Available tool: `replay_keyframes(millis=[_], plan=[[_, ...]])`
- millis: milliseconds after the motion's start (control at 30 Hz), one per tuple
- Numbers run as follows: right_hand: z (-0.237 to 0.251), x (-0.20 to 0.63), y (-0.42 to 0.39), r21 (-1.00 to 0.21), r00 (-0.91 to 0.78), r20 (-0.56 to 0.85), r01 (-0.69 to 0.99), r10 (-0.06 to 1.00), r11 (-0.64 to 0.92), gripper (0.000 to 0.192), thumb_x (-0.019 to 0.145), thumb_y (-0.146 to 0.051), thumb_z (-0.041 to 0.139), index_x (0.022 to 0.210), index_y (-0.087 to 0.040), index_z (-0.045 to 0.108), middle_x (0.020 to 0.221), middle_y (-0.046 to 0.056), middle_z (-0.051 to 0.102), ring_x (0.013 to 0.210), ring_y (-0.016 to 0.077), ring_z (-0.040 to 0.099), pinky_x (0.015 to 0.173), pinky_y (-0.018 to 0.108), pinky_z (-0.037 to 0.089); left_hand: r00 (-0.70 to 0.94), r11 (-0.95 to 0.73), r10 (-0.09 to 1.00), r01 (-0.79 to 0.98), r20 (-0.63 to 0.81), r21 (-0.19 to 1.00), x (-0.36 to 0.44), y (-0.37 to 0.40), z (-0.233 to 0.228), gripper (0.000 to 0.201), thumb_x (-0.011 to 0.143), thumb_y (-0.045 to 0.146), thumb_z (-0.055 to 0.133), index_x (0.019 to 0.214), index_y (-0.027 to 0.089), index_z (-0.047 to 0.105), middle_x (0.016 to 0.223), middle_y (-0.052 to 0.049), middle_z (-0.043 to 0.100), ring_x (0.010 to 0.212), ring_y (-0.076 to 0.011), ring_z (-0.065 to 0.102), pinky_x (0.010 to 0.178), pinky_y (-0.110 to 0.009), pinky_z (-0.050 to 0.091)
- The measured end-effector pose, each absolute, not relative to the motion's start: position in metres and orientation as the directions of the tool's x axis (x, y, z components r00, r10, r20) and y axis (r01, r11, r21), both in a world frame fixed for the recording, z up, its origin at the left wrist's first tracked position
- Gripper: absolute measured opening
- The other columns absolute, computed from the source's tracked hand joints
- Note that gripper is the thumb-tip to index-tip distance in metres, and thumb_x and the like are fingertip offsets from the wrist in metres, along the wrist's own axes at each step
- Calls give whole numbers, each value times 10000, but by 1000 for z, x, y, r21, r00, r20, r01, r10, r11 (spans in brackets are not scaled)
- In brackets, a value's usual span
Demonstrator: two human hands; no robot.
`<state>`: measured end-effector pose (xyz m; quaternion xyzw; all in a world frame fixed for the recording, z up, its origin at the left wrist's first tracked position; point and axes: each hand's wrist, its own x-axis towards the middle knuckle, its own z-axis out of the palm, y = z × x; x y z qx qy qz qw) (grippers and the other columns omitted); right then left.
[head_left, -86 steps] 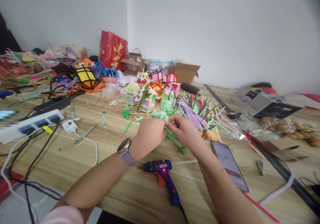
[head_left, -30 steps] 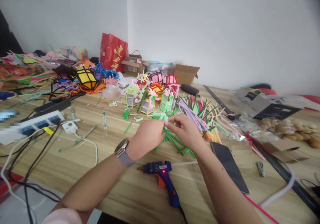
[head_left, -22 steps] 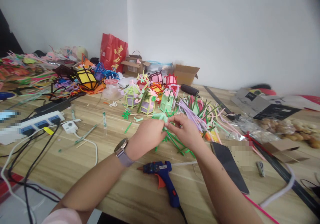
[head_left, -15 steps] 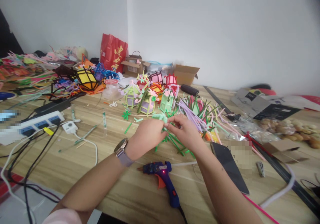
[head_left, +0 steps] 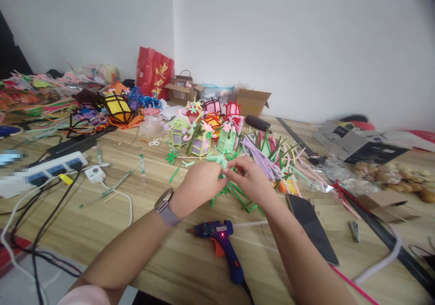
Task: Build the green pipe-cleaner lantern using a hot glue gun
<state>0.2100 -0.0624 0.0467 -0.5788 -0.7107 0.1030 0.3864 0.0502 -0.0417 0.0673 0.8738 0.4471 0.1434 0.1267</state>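
Observation:
My left hand (head_left: 204, 185) and my right hand (head_left: 249, 178) meet at the middle of the table, both closed on a mint-green pipe cleaner piece (head_left: 219, 160). Its fuzzy top shows above my fingers; the rest is hidden behind them. The thumb and forefinger of my right hand pinch at its edge. Green pipe cleaners (head_left: 239, 196) lie under and behind my hands. Nearer to me rests a blue glue gun (head_left: 224, 246), its red light on and a glue stick in its back. Beyond my hands stand small pipe cleaner lanterns, one of them mint green (head_left: 227, 138).
Purple pipe cleaners (head_left: 261, 157) lie to the right of my hands, and a dark tablet-like slab (head_left: 314, 230) lies beside my right forearm. On the left are a power strip (head_left: 57, 170) and cables. A red bag (head_left: 154, 74) and cardboard boxes (head_left: 253, 101) line the wall.

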Motion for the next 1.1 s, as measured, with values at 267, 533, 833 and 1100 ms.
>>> replay_keyframes(millis=[267,533,833,1100], plan=[[46,210,-62,-599,-27,443,735,896,318,65,772,-262,665,757,-201,683,666,-5,517,666,165,476,637,281,386,603,-533,797,688,19,493,46,-37,69,294,885,309,463,703,179,653,549,-27,663,502,-161,637,529,-245,445],[46,209,-62,-594,-24,445,740,895,315,81,787,-277,665,747,-206,674,669,-10,512,642,152,470,621,271,386,656,-512,754,611,-25,604,32,-28,75,205,779,268,582,935,185,687,555,21,673,497,-154,647,497,-222,424],[47,208,-62,-610,-8,434,733,901,301,94,778,-295,653,747,-207,671,698,-2,537,640,152,471,619,273,392,600,-511,792,552,112,659,26,-26,82,125,820,277,565,775,205,658,530,54,639,510,-125,618,522,-211,380],[47,209,-62,-611,-13,433,731,902,304,104,784,-300,651,749,-205,672,697,0,536,643,153,479,626,277,399,596,-611,771,593,224,524,30,-28,82,288,894,278,494,661,186,635,594,19,646,544,-123,552,551,-235,326]])
